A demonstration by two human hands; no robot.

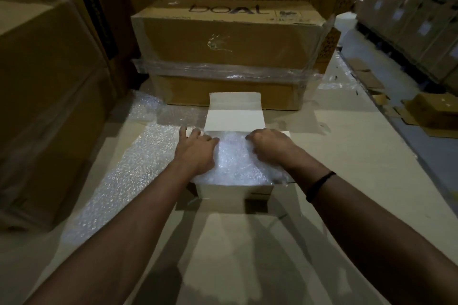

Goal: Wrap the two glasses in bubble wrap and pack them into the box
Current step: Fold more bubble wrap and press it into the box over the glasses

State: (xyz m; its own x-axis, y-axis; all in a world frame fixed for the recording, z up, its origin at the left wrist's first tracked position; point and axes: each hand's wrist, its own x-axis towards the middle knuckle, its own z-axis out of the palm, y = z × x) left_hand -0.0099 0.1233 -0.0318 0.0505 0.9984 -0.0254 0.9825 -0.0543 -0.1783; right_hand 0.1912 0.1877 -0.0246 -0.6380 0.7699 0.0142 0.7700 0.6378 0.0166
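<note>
— What kind of place is it?
— A dim storeroom. Big brown cartons (44, 82) stand at the left, and one long taped carton (230, 39) lies behind a pale work surface (347, 156).
— And where is the box?
— The white box (235, 189) stands in the middle of that surface. It is open, with its back flap (235, 116) raised toward the taped carton.
— Is something inside?
— Yes, bubble wrap (233, 156) fills it up to the rim and spills a little over the near right corner. The glasses I cannot see; the wrap hides what is under it.
— What do the hands do?
— The left hand (195, 148) lies on the wrap at the left rim of the box, fingers rather straight and spread apart. The right hand (269, 142) is on the wrap at the right side, knuckles up, fingers curled down into it. Whether it grips the wrap or only presses, I cannot tell, because the fingertips are hidden. A dark band (321, 186) is on the right forearm.
— Anything else near?
— A loose sheet (128, 168) of the same wrap lies flat just beside the box, at its left. Far to the right there are some small brown boxes (431, 109).
</note>
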